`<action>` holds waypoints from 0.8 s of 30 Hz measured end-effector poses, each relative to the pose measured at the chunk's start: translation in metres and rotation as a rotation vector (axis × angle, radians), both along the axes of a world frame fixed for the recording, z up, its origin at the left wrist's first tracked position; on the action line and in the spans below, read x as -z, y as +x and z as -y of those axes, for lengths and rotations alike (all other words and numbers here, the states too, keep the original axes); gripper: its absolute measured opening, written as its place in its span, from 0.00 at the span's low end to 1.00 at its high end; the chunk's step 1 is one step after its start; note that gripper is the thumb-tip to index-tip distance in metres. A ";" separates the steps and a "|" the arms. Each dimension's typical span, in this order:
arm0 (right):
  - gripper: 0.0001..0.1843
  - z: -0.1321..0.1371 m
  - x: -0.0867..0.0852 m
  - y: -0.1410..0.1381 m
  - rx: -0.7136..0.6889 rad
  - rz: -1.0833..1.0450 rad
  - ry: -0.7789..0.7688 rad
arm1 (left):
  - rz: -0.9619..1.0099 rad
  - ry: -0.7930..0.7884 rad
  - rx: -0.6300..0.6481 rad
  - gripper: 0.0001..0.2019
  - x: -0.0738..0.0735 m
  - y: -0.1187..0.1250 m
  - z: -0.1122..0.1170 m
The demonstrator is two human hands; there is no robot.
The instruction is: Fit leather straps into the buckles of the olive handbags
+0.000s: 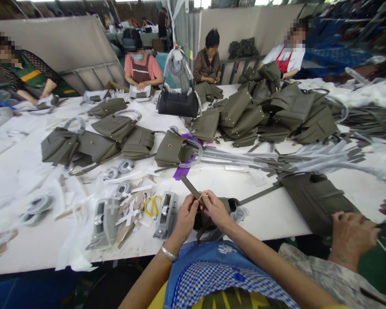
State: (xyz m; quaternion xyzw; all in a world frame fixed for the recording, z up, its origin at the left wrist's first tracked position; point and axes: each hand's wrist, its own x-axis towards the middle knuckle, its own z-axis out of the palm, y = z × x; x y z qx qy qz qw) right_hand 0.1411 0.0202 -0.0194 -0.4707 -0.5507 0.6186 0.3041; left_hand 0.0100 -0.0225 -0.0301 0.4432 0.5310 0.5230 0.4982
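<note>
Close in front of me, my left hand [188, 214] and my right hand [215, 208] meet with the fingers of both pinched on an olive-green strap [190, 185]. Its flat end sticks up to the upper left, and a small gold-coloured buckle or ring shows between my fingertips. Below my hands lies a dark olive handbag [223, 205], partly hidden by my right hand and forearm. Clear wrapping [239, 213] is bunched at its right side.
Two tape dispensers [166, 214] and yellow-handled scissors [152, 206] lie left of my hands. Olive handbags [173, 148] are spread and piled across the table [67, 240]. At right a co-worker's hand [354, 234] rests by another bag [318, 199]. Several people work opposite.
</note>
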 end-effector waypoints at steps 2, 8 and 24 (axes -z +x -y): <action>0.22 -0.006 -0.008 -0.001 0.019 0.110 0.106 | -0.166 0.071 0.024 0.14 -0.002 -0.006 -0.005; 0.22 -0.016 -0.021 -0.001 -0.093 0.374 0.538 | -0.366 0.162 0.092 0.08 -0.003 -0.009 -0.017; 0.16 -0.069 -0.078 0.069 0.404 -0.528 -0.021 | -0.454 0.109 0.057 0.10 -0.006 0.000 -0.017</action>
